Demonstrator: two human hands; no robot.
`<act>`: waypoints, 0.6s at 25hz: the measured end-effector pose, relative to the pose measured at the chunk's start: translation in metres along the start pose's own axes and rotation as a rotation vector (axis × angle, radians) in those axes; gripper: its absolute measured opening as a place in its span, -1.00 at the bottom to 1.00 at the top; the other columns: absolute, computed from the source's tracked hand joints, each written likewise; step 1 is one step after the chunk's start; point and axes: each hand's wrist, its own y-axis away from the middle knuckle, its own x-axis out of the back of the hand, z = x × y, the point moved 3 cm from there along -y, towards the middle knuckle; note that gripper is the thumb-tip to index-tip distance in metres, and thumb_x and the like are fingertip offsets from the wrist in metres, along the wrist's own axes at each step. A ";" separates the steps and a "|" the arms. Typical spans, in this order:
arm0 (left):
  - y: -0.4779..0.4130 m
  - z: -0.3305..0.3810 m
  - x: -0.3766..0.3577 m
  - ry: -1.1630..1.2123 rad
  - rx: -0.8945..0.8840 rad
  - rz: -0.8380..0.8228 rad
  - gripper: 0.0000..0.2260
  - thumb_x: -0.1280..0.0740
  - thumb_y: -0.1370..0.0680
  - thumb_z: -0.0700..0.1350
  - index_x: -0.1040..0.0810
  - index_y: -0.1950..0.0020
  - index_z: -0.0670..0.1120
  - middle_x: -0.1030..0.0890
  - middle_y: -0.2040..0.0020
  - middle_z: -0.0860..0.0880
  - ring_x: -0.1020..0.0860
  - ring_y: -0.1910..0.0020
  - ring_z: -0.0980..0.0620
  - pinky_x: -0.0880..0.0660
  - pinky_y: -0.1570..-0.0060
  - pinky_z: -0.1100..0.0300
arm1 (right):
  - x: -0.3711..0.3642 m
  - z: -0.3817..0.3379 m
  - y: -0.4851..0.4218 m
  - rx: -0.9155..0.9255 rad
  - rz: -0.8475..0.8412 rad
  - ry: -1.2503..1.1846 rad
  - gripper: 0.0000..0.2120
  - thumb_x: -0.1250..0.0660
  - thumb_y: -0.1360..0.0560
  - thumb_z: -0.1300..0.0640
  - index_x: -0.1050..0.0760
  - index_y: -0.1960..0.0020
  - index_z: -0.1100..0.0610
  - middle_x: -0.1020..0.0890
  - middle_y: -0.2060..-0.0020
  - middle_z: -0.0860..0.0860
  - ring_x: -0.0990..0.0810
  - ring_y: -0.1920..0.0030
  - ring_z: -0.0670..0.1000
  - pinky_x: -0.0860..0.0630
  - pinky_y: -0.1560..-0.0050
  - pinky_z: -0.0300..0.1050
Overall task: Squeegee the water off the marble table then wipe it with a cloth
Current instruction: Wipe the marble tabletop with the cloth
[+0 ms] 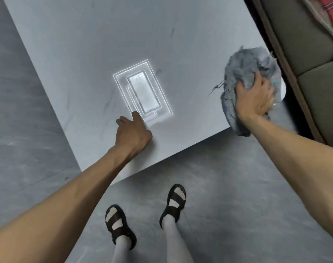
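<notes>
The marble table [97,44] is pale grey with a few thin dark lines in it. A bright reflection [143,91] of a ceiling light, shaped like boxes inside boxes, shines near the middle of the table's near part.

The right hand [254,99] presses down on a crumpled grey-blue cloth [245,71] at the table's near right corner. The fingers curl into the cloth and bunch it up, so the hand is gripping it. Part of the cloth hangs over the table edge. Loose threads [216,89] stick out on its left side.

The left hand [132,132] rests on the table near the front edge, just below the bright reflection. It holds nothing. Its fingers are bent loosely, and the fingertips are hard to see, so it may only be touching lightly.

Below the table are two feet in black sandals [173,203] and white socks on a grey floor [237,186]. A brown sofa [304,44] is cut off at the right.
</notes>
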 end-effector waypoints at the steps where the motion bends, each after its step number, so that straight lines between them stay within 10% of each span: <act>1: -0.004 0.004 0.002 0.010 0.019 -0.030 -0.61 -0.17 -0.43 -0.19 -0.24 -0.25 -0.20 -0.31 -0.28 -0.47 -0.24 -0.33 -0.46 -0.42 -0.08 -0.07 | -0.002 -0.006 0.004 -0.216 0.023 -0.028 -0.38 -0.21 -0.44 -0.26 -0.28 -0.46 -0.09 -0.49 -0.28 0.09 -0.39 -0.29 0.16 -0.24 -0.27 0.07; 4: -0.010 0.013 0.004 -0.008 0.047 -0.112 -0.55 -0.14 -0.38 -0.18 -0.25 -0.26 -0.22 -0.32 -0.25 -0.55 -0.18 -0.34 -0.51 -0.36 -0.15 -0.09 | -0.012 -0.045 0.046 -0.206 0.016 -0.007 -0.29 -0.23 -0.42 -0.28 -0.22 -0.49 -0.05 -0.48 -0.25 0.16 -0.41 -0.24 0.21 -0.26 -0.20 0.11; 10: -0.004 0.009 0.011 -0.043 -0.001 -0.026 -0.66 -0.08 -0.43 -0.02 -0.33 -0.09 -0.19 -0.43 -0.06 -0.45 -0.35 -0.18 -0.44 -0.37 -0.15 -0.08 | -0.013 -0.069 0.103 1.380 -0.425 0.107 -0.26 -0.16 -0.37 -0.37 -0.18 -0.49 -0.14 -0.47 -0.29 0.13 -0.43 -0.24 0.14 -0.34 -0.32 0.09; 12: -0.003 0.003 0.012 -0.027 -0.017 -0.023 -0.77 -0.11 -0.41 -0.10 -0.29 -0.02 -0.14 -0.42 -0.06 -0.40 -0.37 -0.15 -0.42 -0.35 0.01 0.02 | -0.008 -0.057 0.062 1.353 -0.432 0.158 -0.29 -0.22 -0.37 -0.32 -0.16 -0.48 -0.21 -0.44 -0.33 0.10 -0.41 -0.28 0.14 -0.31 -0.31 0.04; 15: -0.003 -0.006 0.013 0.029 -0.050 -0.031 -0.80 -0.16 -0.39 -0.19 -0.29 0.00 -0.11 -0.45 -0.04 -0.29 -0.40 -0.13 -0.38 -0.31 0.17 0.12 | -0.003 -0.040 0.006 0.818 -0.279 0.097 -0.37 -0.27 -0.39 -0.22 -0.22 -0.44 -0.22 -0.46 -0.29 0.07 -0.44 -0.25 0.17 -0.39 -0.22 0.11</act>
